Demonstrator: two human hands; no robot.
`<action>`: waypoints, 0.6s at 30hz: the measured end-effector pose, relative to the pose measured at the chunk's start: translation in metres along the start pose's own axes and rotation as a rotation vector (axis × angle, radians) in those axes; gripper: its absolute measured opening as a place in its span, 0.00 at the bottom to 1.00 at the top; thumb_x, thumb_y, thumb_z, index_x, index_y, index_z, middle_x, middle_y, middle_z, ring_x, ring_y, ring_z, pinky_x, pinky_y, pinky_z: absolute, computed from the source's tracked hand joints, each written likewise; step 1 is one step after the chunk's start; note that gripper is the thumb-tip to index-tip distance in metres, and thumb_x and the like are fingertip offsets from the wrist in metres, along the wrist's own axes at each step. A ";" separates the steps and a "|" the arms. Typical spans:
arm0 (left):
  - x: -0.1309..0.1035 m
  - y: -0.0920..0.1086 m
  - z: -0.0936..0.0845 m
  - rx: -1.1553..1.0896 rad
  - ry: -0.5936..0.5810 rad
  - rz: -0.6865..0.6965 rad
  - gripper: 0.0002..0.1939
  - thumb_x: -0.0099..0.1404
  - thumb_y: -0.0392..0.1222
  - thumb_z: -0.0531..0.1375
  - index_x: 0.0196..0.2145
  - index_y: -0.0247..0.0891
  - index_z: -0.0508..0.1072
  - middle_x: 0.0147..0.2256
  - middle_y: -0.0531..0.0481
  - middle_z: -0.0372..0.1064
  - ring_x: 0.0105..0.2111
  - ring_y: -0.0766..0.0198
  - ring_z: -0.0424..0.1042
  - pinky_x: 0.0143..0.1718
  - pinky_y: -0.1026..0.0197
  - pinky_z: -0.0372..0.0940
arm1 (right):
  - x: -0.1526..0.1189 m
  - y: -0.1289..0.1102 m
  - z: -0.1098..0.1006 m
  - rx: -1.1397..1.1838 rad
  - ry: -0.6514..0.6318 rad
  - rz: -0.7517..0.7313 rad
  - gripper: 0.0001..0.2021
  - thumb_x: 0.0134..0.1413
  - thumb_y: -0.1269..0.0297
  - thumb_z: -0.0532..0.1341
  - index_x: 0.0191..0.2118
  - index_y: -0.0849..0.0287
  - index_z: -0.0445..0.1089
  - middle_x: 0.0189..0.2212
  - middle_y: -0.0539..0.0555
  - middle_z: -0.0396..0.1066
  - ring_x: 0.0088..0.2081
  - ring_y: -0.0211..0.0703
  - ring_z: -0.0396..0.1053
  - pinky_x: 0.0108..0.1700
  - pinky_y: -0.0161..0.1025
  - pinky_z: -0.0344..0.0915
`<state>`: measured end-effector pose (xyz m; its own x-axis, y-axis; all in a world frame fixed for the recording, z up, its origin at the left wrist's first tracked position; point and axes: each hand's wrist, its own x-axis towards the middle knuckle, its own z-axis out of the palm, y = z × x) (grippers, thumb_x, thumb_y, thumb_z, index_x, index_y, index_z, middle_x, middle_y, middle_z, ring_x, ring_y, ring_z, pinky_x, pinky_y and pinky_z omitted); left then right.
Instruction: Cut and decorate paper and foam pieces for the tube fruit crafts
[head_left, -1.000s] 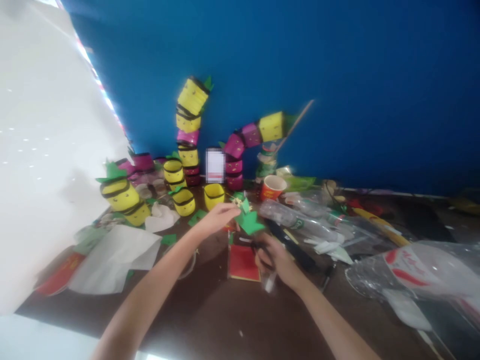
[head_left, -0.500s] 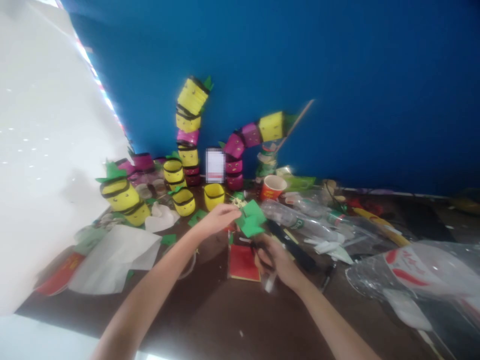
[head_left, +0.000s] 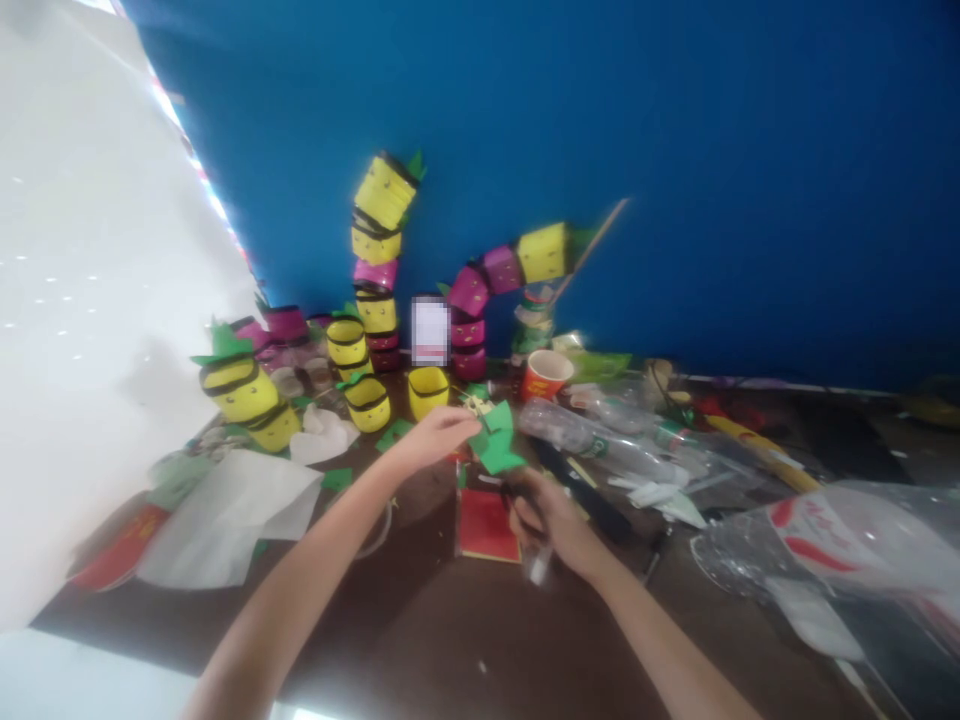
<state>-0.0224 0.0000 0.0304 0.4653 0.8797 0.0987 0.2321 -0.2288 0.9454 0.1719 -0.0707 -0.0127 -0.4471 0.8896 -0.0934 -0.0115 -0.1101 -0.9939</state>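
Note:
Pinched in the fingertips of my left hand [head_left: 444, 434] is a piece of green paper [head_left: 496, 440] with a pointed, folded-looking outline. My right hand [head_left: 556, 522] is closed around dark-handled scissors [head_left: 531, 508], just below and to the right of the paper. Blur and my fingers hide most of the blades. Under the scissors a red square sheet [head_left: 486, 524] lies on the dark table [head_left: 420, 630]. Beyond my left hand stands a small yellow cup [head_left: 428, 392] with a dark rim.
Yellow and purple cup figures with faces [head_left: 247, 395] stand at the left and back. A red paper cup [head_left: 547, 376] is behind my right hand. Clear plastic bottles [head_left: 607, 440] and a large clear bottle [head_left: 840, 545] lie at right; white sheets [head_left: 232, 515] lie at left.
The green paper's outline has become narrower at its right side, and the paper has shifted slightly left. Both hands stay in almost the same place.

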 end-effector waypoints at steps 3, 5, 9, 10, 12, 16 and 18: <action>0.000 0.001 0.000 0.009 0.000 -0.005 0.17 0.57 0.49 0.52 0.18 0.36 0.54 0.19 0.57 0.46 0.21 0.72 0.50 0.23 0.67 0.48 | 0.000 0.002 0.000 -0.010 0.004 0.002 0.21 0.47 0.45 0.58 0.38 0.57 0.58 0.11 0.40 0.55 0.12 0.29 0.49 0.15 0.28 0.45; 0.000 0.001 0.000 0.004 -0.001 0.004 0.17 0.57 0.48 0.52 0.18 0.36 0.53 0.19 0.57 0.46 0.21 0.72 0.50 0.23 0.67 0.48 | 0.000 0.002 0.000 -0.014 0.002 0.004 0.21 0.48 0.45 0.57 0.37 0.58 0.58 0.11 0.41 0.56 0.13 0.28 0.49 0.15 0.28 0.45; 0.000 0.002 -0.001 -0.008 0.002 0.030 0.16 0.58 0.45 0.52 0.18 0.36 0.52 0.19 0.58 0.45 0.21 0.73 0.49 0.22 0.67 0.47 | 0.000 0.000 0.001 -0.024 0.006 0.002 0.20 0.48 0.45 0.58 0.37 0.58 0.59 0.12 0.41 0.58 0.13 0.28 0.50 0.15 0.28 0.45; 0.000 0.002 -0.001 -0.010 0.002 0.028 0.16 0.58 0.44 0.52 0.18 0.36 0.53 0.19 0.58 0.46 0.21 0.73 0.49 0.22 0.67 0.47 | 0.000 0.000 0.001 -0.020 0.008 0.002 0.21 0.47 0.45 0.58 0.38 0.58 0.59 0.12 0.41 0.57 0.13 0.28 0.50 0.15 0.28 0.46; 0.000 0.001 0.000 -0.020 0.011 0.018 0.16 0.58 0.44 0.52 0.17 0.36 0.54 0.18 0.58 0.48 0.20 0.73 0.51 0.22 0.68 0.48 | 0.000 0.001 0.001 -0.010 0.016 -0.001 0.21 0.47 0.46 0.58 0.38 0.58 0.59 0.11 0.40 0.56 0.13 0.28 0.50 0.15 0.28 0.46; 0.001 0.002 0.004 -0.103 -0.003 -0.029 0.14 0.59 0.45 0.53 0.21 0.34 0.61 0.19 0.56 0.59 0.21 0.71 0.62 0.23 0.68 0.55 | 0.000 0.003 0.001 -0.014 0.062 -0.014 0.18 0.48 0.48 0.58 0.36 0.57 0.58 0.11 0.40 0.56 0.13 0.28 0.50 0.16 0.28 0.46; 0.000 0.004 0.006 -0.135 -0.022 -0.066 0.12 0.59 0.45 0.54 0.24 0.33 0.64 0.20 0.53 0.63 0.22 0.69 0.65 0.23 0.67 0.58 | 0.001 0.003 0.001 -0.023 0.100 -0.003 0.17 0.48 0.49 0.58 0.35 0.57 0.57 0.11 0.40 0.57 0.12 0.28 0.50 0.16 0.28 0.46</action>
<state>-0.0157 -0.0034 0.0324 0.4717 0.8813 0.0294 0.1470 -0.1114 0.9829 0.1710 -0.0709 -0.0160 -0.3554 0.9299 -0.0949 0.0080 -0.0985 -0.9951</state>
